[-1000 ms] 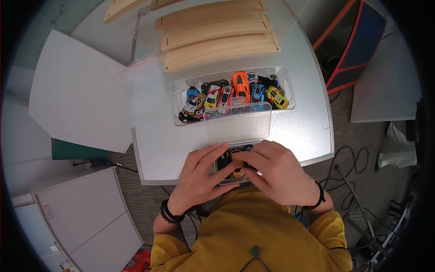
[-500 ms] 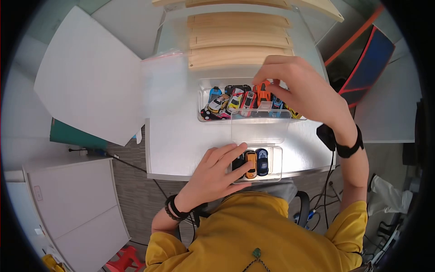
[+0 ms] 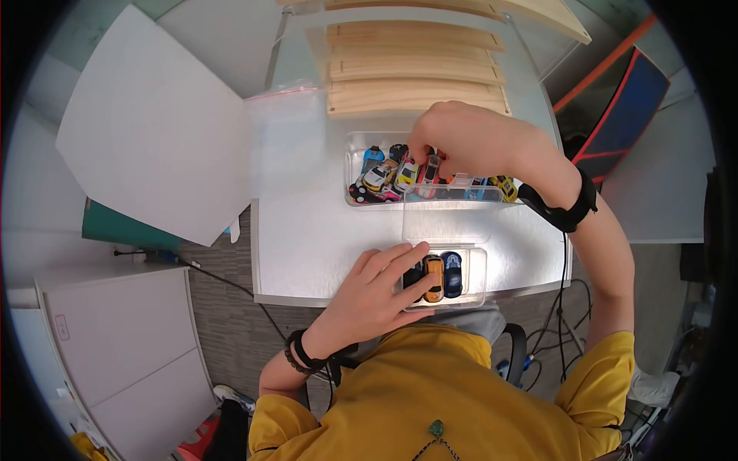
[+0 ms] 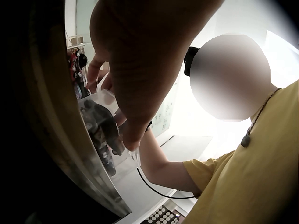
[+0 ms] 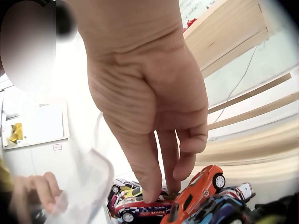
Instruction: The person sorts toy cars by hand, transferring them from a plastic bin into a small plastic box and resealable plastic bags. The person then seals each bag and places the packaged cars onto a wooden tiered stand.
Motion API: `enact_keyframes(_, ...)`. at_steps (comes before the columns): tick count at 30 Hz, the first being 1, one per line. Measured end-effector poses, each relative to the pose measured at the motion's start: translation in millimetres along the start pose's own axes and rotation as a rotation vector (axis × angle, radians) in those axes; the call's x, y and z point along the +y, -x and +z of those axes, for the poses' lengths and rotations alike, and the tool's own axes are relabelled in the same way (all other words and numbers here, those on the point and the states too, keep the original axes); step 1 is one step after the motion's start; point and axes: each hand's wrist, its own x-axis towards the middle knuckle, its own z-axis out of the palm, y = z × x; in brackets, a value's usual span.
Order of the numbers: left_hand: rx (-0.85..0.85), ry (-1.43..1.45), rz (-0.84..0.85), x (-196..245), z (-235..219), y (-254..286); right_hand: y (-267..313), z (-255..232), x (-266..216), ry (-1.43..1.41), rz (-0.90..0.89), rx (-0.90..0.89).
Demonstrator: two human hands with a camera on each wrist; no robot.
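Note:
My right hand (image 3: 477, 142) reaches into the long clear box (image 3: 349, 165), thumb and fingers pinching a red and white toy car (image 3: 428, 175) among several others. In the right wrist view the thumb of that hand (image 5: 149, 107) lies on the car (image 5: 145, 209), beside an orange car (image 5: 196, 190). My left hand (image 3: 369, 288) holds the small clear box (image 3: 480, 286) at its left side, one finger over a yellow-orange car (image 3: 434, 265). A dark blue car (image 3: 452, 270) lies to its right; a dark car at the left is partly covered.
Curved wooden pieces (image 3: 415, 71) lie behind the long box. The small box's raised clear lid (image 3: 442, 223) stands between the two boxes. A clear bag (image 3: 284, 134) is at the left, by a large white panel (image 3: 161, 131). A cable (image 3: 563, 269) hangs below my right wrist.
My right hand has gone from the small box to the long box, then left from the orange car to the red and white one. My left hand has stayed at the small box.

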Motion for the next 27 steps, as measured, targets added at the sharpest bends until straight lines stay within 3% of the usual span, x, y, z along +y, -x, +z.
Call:
enact_keyframes(18,0.006,-0.010,-0.015,3.5,0.8,-1.8,0.9,9.3,14.8,0.224,-0.215,0.036)
enact_keyframes(21,0.011,-0.011,-0.016,5.0,0.9,-2.7,5.3,7.6,13.5,0.265,-0.223,-0.030)
enact_keyframes(27,0.012,-0.018,-0.021,5.2,2.6,-1.0,12.3,6.8,19.7,0.096,-0.278,0.124)
